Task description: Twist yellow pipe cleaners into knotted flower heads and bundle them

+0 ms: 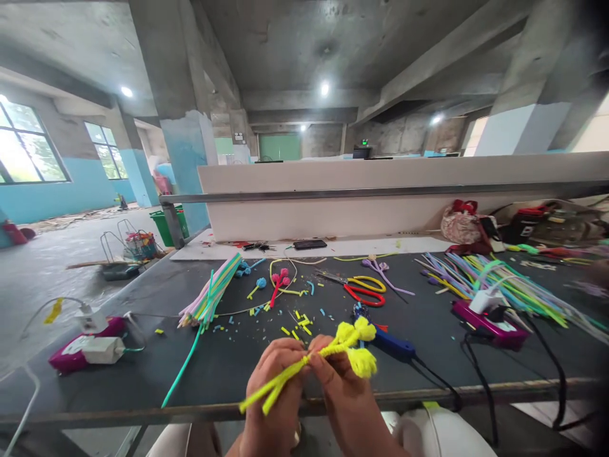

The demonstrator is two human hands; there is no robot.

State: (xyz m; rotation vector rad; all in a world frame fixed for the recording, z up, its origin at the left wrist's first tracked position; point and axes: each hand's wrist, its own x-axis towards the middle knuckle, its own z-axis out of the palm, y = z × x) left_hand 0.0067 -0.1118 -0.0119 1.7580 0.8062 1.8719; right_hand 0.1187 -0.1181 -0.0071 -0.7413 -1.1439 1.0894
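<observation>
Low over the front of the dark table, both hands pinch a yellow pipe-cleaner flower [340, 348]. My left hand [278, 374] closes on the twisted stems, whose two loose ends stick out to the lower left. Just beside it, my right hand [345, 387] grips the stem below several fluffy yellow heads. Behind my right hand lies a blue-handled tool [394, 344] with a black cord, perhaps a glue gun; its tip is partly hidden. Short yellow offcuts [301, 322] are scattered beyond the fingers.
Scissors [364, 289] with red and yellow handles lie mid-table. Nearby are a pink pipe-cleaner flower [280, 284] and a purple one [380, 270]. Pipe-cleaner bundles lie left [219, 289] and right [504, 285]. Magenta power strips [490, 324] [71, 358] and cords flank the work area.
</observation>
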